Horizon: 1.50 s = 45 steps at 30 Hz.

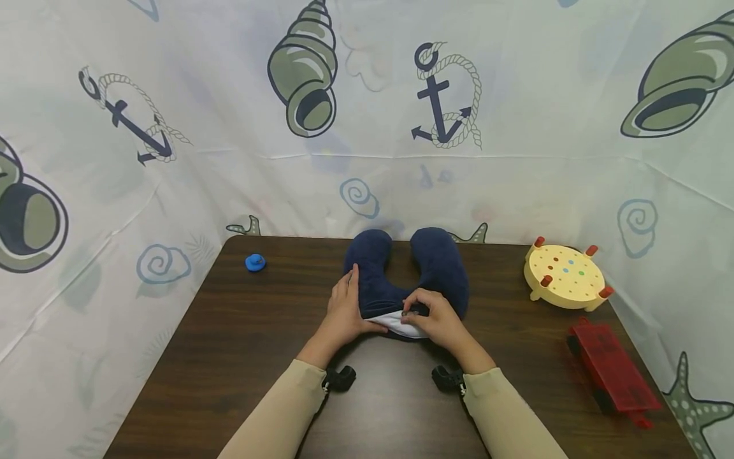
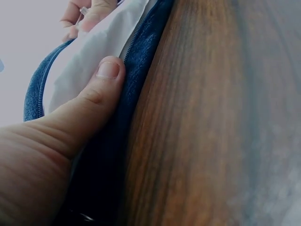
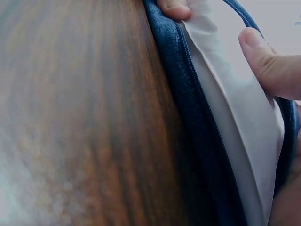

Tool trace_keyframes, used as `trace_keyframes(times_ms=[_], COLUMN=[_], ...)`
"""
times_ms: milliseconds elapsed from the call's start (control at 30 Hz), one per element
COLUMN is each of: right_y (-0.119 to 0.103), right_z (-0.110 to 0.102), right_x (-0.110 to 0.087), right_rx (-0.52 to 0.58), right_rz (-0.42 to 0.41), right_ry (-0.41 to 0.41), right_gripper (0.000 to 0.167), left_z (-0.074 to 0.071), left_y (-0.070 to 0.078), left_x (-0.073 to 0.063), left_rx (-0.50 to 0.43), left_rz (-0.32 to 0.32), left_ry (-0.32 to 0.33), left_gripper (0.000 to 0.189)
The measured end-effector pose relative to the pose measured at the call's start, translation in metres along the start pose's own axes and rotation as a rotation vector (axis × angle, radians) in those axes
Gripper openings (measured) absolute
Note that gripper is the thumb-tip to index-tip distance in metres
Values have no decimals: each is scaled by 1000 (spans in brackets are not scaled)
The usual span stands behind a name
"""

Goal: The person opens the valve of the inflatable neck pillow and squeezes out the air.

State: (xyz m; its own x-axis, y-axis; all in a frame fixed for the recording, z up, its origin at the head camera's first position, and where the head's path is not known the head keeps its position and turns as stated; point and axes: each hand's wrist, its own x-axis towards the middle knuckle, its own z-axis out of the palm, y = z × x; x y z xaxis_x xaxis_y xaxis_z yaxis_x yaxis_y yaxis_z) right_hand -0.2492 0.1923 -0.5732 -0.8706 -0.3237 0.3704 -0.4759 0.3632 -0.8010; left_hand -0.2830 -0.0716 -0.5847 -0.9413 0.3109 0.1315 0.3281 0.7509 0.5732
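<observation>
A navy U-shaped neck pillow [image 1: 441, 264] lies on the table with its curved end toward me. Along that end its zipper [image 3: 207, 101] is parted, baring white inner fabric [image 3: 235, 108]. My left hand [image 1: 344, 312] rests on the pillow's left side, fingers straight along it. The left thumb [image 2: 101, 87] presses on the white fabric beside the zipper teeth. At the opening's right part, my right hand [image 1: 438, 319] has thumb and index finger pinched around a small zipper pull [image 2: 83, 10] at the far edge. In the right wrist view, the right thumb [image 3: 268, 61] lies over the white fabric.
A small blue toy [image 1: 255, 262] sits at the table's back left. To the right stand a round yellow toy [image 1: 564, 274] with red pegs and a red see-through toy [image 1: 616, 366]. A patterned curtain [image 1: 378, 127] hangs behind the wooden table [image 1: 229, 357].
</observation>
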Motion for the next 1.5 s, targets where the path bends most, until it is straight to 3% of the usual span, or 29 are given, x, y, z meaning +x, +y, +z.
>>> trace_keyframes(times_ms=[333,733,1100,1500], right_y=[-3,-4,-5,-8], right_z=[-1,-1,-4,-5], right_x=[-1,1,1,2], right_rx=[0,9,17,-3], right_rz=[-3,15,8,-48], right_ry=[1,27,23,54], right_gripper=[23,22,25,24], left_z=[-2,-2,-8,-9], left_y=[3,1,9,4], left_x=[1,5,6,5], left_rx=[13,115,35,-88], left_rz=[0,-44,-99,-212], left_ry=[16,35,12,88], left_gripper=[170,178,181,185])
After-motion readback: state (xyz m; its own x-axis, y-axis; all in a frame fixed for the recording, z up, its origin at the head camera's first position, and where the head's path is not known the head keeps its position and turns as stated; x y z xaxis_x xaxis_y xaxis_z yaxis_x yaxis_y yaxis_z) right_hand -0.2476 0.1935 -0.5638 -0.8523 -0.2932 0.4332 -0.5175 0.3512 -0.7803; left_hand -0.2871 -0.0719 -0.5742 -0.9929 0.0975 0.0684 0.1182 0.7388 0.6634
